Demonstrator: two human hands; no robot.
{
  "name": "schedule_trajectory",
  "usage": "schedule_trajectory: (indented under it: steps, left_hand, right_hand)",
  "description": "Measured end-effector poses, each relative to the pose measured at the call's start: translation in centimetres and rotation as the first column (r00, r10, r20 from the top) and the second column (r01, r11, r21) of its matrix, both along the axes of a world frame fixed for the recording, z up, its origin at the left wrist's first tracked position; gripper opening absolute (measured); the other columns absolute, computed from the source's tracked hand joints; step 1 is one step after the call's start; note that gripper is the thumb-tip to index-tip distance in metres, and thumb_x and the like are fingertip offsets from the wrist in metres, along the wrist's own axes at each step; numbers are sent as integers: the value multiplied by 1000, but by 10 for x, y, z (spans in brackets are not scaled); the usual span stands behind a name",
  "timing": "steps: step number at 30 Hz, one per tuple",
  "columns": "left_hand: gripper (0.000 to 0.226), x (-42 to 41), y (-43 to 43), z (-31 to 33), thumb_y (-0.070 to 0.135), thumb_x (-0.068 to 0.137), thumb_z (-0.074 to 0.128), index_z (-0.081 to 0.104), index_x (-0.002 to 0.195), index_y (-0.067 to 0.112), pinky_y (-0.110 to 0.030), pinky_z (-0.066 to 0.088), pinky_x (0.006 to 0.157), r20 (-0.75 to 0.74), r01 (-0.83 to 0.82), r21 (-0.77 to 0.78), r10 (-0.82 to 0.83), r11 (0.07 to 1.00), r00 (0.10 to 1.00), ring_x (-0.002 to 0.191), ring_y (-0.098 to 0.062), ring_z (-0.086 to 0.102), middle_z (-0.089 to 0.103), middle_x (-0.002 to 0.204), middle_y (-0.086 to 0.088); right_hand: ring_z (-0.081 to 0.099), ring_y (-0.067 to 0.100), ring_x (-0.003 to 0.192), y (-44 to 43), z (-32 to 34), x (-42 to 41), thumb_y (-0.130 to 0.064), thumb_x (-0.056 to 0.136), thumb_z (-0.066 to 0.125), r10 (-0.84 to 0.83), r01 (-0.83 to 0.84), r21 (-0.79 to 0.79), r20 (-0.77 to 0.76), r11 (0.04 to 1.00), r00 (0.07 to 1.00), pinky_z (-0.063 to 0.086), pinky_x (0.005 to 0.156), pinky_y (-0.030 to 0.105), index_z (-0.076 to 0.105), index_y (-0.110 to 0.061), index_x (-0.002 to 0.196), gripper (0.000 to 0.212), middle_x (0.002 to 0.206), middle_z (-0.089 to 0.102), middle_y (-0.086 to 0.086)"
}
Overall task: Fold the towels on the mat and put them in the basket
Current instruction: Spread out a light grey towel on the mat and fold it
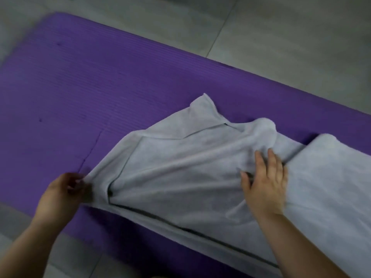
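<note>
Of the person I can see two hands and two forearms. The left hand and the left forearm are bare, with the skin uncovered from the fingers up to where my view of the arm ends. This hand is partly in shadow and a little blurred, so its nails are not clear to me. The right hand and the right forearm are bare in the same way, and on the back of this hand the knuckles show faintly.
</note>
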State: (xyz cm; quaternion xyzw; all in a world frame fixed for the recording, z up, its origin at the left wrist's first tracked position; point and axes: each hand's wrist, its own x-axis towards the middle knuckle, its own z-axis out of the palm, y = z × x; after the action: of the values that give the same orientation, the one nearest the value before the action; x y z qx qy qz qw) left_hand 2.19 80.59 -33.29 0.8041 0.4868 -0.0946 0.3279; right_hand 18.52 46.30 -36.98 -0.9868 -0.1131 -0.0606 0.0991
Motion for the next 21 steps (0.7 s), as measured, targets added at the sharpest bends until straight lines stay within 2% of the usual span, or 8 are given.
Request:
schedule_trajectory:
  steps: [2, 4, 7, 9, 12, 15, 17, 21]
  left_hand:
    - [72, -18, 5, 2, 41, 56, 73, 55, 113, 0, -36, 44, 77, -153, -25, -90, 11, 996, 988, 94, -41, 59, 58, 96, -22]
    - [88, -19, 7, 8, 50, 45, 63, 55, 116, -2, -34, 40, 77, -199, 64, -66, -76, 996, 977, 98, -40, 59, 60, 100, -21]
    - [67, 21, -5, 32, 39, 55, 61, 63, 111, 2, -37, 41, 74, -143, 217, 88, -203, 972, 969, 91, -35, 60, 61, 93, -17]
    - [43, 72, -19, 37, 34, 78, 65, 63, 114, 9, -36, 41, 80, 2, 358, 146, -363, 922, 932, 98, -29, 57, 62, 106, -11]
    - [37, 163, -46, 20, 23, 90, 52, 55, 125, 12, -30, 34, 97, 157, 610, 235, -649, 757, 745, 117, -28, 49, 52, 128, -12]
    - [50, 238, -74, 16, 19, 88, 54, 41, 137, 23, -34, 32, 104, -78, 819, 258, -833, 513, 547, 129, -25, 38, 36, 143, -3]
    - [41, 265, -84, 16, 20, 88, 54, 51, 129, 25, -35, 37, 97, -308, 884, 271, -836, 380, 454, 124, -25, 44, 43, 138, -2]
    - [25, 287, -87, 21, 19, 90, 46, 66, 105, 19, -33, 38, 75, -390, 869, 362, -791, 338, 470, 107, -30, 55, 60, 117, -7]
  right_hand:
    - [47, 41, 115, 2, -6, -3, -39, 80, 39, -24, 22, -30, -45, 999, 999, 27, 100, 49, 51, -2, 122, 57, 124, 54, 29]
    - [53, 44, 111, -3, -12, -9, -40, 79, 37, -36, 31, -56, -101, 998, 994, 36, 96, 53, 54, -1, 120, 59, 123, 54, 28]
    - [46, 41, 116, -12, -16, -17, -42, 82, 36, -51, 48, -27, -106, 998, 993, 34, 98, 54, 53, -3, 121, 58, 126, 53, 27]
    - [37, 34, 119, -15, -17, -18, -44, 85, 34, -47, 48, 11, -55, 999, 997, 33, 99, 52, 51, -5, 122, 57, 126, 53, 28]
    - [32, 31, 120, -16, -15, -19, -54, 94, 15, -15, 15, 47, 5, 999, 1000, 22, 102, 44, 42, -10, 125, 61, 125, 54, 28]
    - [49, 41, 116, -18, -14, -23, -46, 87, 33, -4, 3, 40, 38, 999, 999, 34, 101, 50, 52, -4, 123, 58, 123, 56, 28]
    - [55, 46, 109, -19, -14, -23, -39, 78, 40, -28, 27, 18, 49, 999, 998, 33, 92, 60, 57, 1, 119, 60, 121, 57, 29]
    - [38, 35, 116, -20, -11, -18, -37, 77, 41, -44, 38, 61, 103, 997, 994, 37, 96, 54, 51, -4, 121, 56, 121, 56, 29]
